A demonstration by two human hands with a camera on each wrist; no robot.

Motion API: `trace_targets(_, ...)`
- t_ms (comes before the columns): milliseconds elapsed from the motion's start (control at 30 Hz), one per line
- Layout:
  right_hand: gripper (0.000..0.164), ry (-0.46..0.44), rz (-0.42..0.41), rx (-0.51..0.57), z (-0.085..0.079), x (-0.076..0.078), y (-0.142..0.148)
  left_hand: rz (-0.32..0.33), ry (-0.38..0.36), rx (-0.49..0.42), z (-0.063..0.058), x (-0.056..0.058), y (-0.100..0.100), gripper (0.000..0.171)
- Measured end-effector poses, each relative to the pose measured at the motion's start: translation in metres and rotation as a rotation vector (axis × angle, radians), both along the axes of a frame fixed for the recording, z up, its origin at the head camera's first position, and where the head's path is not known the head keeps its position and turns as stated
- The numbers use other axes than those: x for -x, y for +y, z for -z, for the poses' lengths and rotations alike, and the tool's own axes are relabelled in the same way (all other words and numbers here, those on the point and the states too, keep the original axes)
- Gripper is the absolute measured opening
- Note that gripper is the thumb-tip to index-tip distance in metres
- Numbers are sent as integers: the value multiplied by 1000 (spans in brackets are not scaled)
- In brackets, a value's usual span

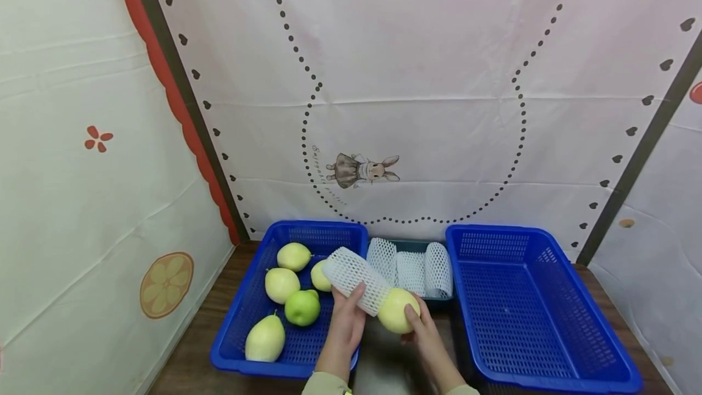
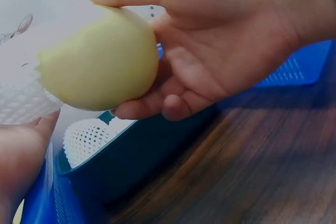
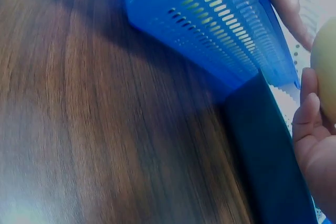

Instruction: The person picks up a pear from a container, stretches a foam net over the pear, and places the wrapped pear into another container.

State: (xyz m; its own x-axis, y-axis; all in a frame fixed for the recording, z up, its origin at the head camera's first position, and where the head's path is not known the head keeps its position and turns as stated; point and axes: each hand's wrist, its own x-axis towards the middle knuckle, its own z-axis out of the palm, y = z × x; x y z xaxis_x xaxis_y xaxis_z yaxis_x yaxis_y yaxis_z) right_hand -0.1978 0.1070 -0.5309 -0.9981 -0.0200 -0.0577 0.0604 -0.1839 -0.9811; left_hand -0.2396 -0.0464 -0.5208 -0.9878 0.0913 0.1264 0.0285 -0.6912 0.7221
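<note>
Wood-grain counter spans the bottom of the frame, w/ right basket (blue) lower right & left basket (blue) lower left, the latter holding pale pears + a green fruit. Btwn them, lower centre, a dark green tub w/ spare nets. Nearer, also lower centre: left hand pinches a white foam net, thumb across it; right hand, just to the right, is clamped round a yellow fruit. Net: prob. v. light, soft, stretchy; best held near the rim, as thin strands could tear w/ a hard tug. Fruit sits btwn the hands, upper-left end at the net's mouth; can't tell how far in. Prob. firm, the heavier of the two by far, smooth skin so a bit slippy, & likely bruises under nails or a tight pinch. Best hold: thumb & fingers spread round the wide lower-right end, light pressure, other end left free.
</note>
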Motion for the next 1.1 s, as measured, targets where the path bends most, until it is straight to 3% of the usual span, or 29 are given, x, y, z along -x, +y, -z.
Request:
trace_targets(133,56,5,-47,56,1,0,-2,-17,1,86,1,-1,3,89)
trace_targets(367,52,-1,-119,158,-3,-1,-5,-45,74,243,2,-2,7,95)
trace_targets(733,36,-31,-143,229,-12,1,-3,33,158,386,2,-4,7,99)
trace_targets(1000,40,-10,-290,476,-10,4,3,80,197,418,2,-3,7,103)
trace_targets(1100,38,-3,-311,503,-9,4,4,94,207,457,1,-5,6,107)
